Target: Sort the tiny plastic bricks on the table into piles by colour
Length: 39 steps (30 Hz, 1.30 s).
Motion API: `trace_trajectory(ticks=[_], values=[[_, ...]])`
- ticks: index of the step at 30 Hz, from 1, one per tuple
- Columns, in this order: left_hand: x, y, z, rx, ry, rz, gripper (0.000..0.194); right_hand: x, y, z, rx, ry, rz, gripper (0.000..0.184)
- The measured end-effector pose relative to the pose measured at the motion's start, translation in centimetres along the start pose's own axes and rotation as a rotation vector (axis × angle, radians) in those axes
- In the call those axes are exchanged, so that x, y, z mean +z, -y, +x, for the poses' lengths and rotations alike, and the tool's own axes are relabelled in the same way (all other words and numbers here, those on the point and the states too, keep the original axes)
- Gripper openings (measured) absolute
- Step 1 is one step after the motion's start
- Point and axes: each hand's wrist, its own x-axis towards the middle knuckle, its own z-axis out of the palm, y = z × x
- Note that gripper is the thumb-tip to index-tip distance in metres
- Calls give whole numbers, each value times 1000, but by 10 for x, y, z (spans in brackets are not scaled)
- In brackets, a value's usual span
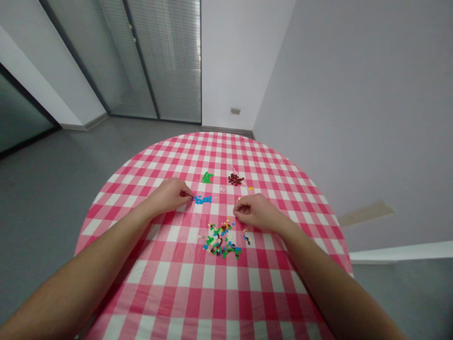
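Note:
At the left end of a small pile of blue toy bricks [203,200], my left hand [171,194] has its thumb and fingertips pinched together. Whether a brick is between them is too small to see. My right hand [257,212] is closed with its fingers curled, above and to the right of a mixed heap of tiny bricks [221,243] in green, blue, brown, white and yellow. What it holds, if anything, is hidden. Farther back lie a green brick pile [207,177] and a dark brown brick pile [235,179].
A red-and-white checked cloth covers the round table [215,278]. One yellow piece [251,189] lies right of the brown pile, and a few white pieces [222,190] sit between piles. Several stray bricks [247,239] are beside the heap. Walls and a glass partition [166,61] stand beyond.

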Motion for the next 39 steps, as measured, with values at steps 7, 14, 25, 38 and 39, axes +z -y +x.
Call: trace_trajectory(ticks=[7,14,25,38,39], values=[[3,-33,-2,172,-110,-110,17,19,3,4,82,-163,340,6],[22,-68,-11,276,-156,-153,15,34,8,2,41,-156,489,30],[28,-78,-14,351,-140,-178,14,39,5,2,-12,-114,430,29],[7,-53,-7,240,-73,-119,12,18,8,2,39,-144,195,17],[2,-45,-5,193,-56,-115,13,12,7,2,52,-90,146,15]])
